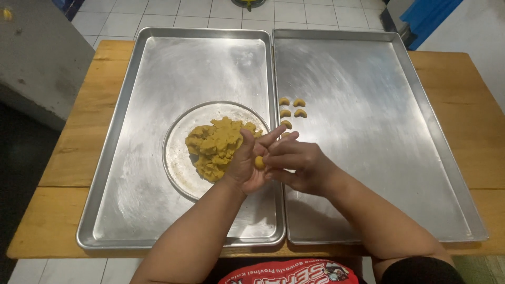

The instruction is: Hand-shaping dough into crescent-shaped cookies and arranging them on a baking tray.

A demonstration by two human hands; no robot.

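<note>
A small yellow dough piece (259, 162) lies in the palm of my left hand (246, 167), which is held palm up over the seam between two metal trays. My right hand (294, 163) lies across it, fingers pressing on the piece. A mound of yellow dough (214, 146) sits on a round metal plate (176, 158) in the left tray (126, 158), just left of my hands. Several small crescent-shaped dough pieces (292, 108) lie in two short columns on the right tray (379, 137), just beyond my fingertips.
Both trays rest side by side on a wooden table (68, 158). White floor tiles show beyond the table, a grey block (37, 58) stands at the left, and something blue (428, 16) at the top right.
</note>
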